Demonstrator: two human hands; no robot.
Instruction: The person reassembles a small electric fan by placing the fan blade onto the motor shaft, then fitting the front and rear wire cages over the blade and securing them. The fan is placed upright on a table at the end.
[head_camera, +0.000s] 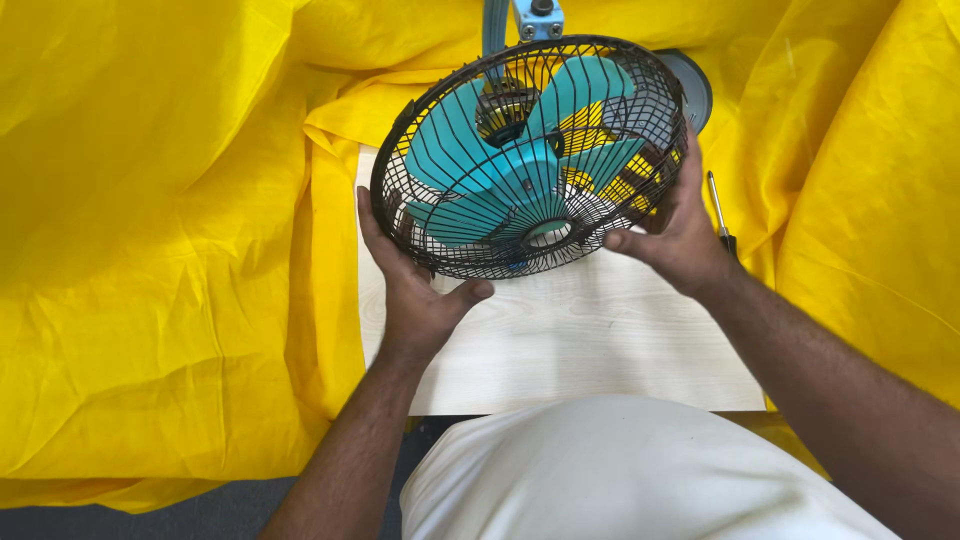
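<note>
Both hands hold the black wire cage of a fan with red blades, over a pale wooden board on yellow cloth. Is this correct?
Not quite: the blades are teal, not red, as the head view shows. The rest stands: the left hand and the right hand hold the black wire cage at its two sides, over the pale wooden board on the yellow cloth.

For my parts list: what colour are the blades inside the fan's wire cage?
Teal blue blades, behind the black wire cage; seen in the head view.

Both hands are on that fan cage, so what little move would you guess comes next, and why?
Probably easing the cage off toward the person: the left hand and right hand grip its rim on opposite sides, the blades sit inside, and a screwdriver lies aside on the yellow cloth.
</note>
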